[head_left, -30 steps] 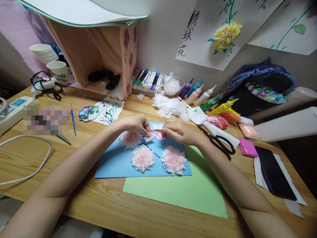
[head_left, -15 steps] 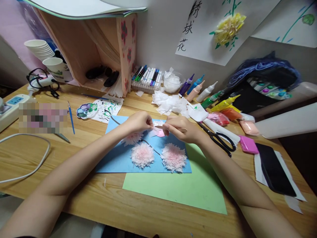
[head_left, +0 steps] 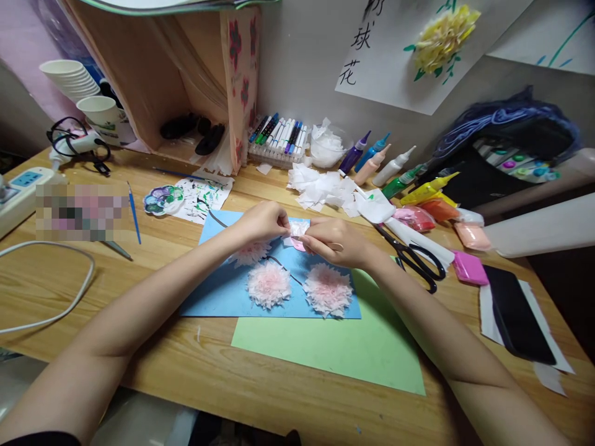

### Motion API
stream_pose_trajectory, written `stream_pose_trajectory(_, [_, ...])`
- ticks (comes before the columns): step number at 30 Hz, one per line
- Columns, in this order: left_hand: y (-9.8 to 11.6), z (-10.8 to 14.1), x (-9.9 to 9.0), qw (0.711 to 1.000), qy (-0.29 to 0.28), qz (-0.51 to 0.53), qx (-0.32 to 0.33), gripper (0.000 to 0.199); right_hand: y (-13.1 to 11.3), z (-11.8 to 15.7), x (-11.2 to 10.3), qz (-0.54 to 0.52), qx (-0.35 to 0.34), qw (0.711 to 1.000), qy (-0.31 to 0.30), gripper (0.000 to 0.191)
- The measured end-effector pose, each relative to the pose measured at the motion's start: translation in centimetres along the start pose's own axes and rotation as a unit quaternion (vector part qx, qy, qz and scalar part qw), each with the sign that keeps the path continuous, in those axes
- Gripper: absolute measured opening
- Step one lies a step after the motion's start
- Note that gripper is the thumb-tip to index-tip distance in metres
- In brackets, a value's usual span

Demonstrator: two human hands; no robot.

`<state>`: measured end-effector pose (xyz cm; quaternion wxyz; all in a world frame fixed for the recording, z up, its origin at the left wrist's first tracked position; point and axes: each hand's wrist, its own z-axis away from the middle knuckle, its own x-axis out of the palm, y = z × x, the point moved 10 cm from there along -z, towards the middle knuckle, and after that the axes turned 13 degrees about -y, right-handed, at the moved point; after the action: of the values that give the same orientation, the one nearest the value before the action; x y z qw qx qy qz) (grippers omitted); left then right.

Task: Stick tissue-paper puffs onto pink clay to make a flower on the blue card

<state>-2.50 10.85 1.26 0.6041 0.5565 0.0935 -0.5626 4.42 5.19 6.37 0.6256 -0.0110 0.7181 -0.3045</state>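
Over the upper part of a blue sheet (head_left: pixel 223 297), my left hand (head_left: pixel 267 222) pinches the edge of a small white tissue piece (head_left: pixel 297 229). My right hand (head_left: pixel 332 238) is closed around a thin wooden stick (head_left: pixel 335 246), its fingertips against the same tissue. A pink patch (head_left: pixel 297 244) shows just under the fingertips. Pale pink ruffled flowers lie on the blue sheet: one at the lower middle (head_left: pixel 268 285), one at the lower right (head_left: pixel 328 290), and one (head_left: pixel 251 253) partly under my left wrist. Dark curved lines run between them.
A green sheet (head_left: pixel 325 359) lies partly under the blue one. Black scissors (head_left: pixel 413 260) and a phone (head_left: pixel 518 313) are at the right. Behind the hands are torn white tissue (head_left: pixel 320 189), paint bottles (head_left: pixel 388 166) and markers (head_left: pixel 281 136). A blue brush (head_left: pixel 134 214) lies left.
The view has shifted slightly. Both hands stay close together over the blue sheet; the stick, earlier showing between them, is now mostly hidden by my right hand, and more white tissue shows.
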Motion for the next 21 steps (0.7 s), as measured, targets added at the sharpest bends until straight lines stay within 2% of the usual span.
stream_pose_trajectory(7, [-0.3,-0.3,0.3,1.000,-0.009,0.015,0.004,0.020,0.5,-0.1,-0.3,-0.044,0.007,0.999,0.028,0.048])
stream_pose_trajectory(10, [-0.4,-0.3,0.3,1.000,-0.012,0.010,-0.003,0.019,1.5,-0.2,-0.1,-0.095,0.062,0.992,0.052,0.053])
stream_pose_trajectory(12, [-0.5,-0.2,0.5,1.000,-0.016,0.006,-0.007,0.018,3.1,0.0,0.1,-0.172,0.132,0.972,0.091,0.056])
stream_pose_trajectory(14, [-0.6,-0.2,0.6,1.000,-0.019,0.003,-0.012,0.017,4.7,0.5,0.2,-0.255,0.192,0.936,0.146,0.057])
stream_pose_trajectory(16, [-0.6,-0.2,0.6,1.000,-0.015,0.001,-0.017,0.018,5.7,0.5,0.5,-0.323,0.216,0.905,0.172,0.056])
stream_pose_trajectory(18, [-0.6,-0.1,0.5,1.000,-0.007,-0.004,-0.018,0.019,6.0,0.1,0.8,-0.372,0.215,0.891,0.145,0.055])
stream_pose_trajectory(21, [-0.4,-0.1,0.5,1.000,-0.002,-0.010,-0.019,0.021,5.3,-0.3,0.7,-0.398,0.194,0.894,0.063,0.044])
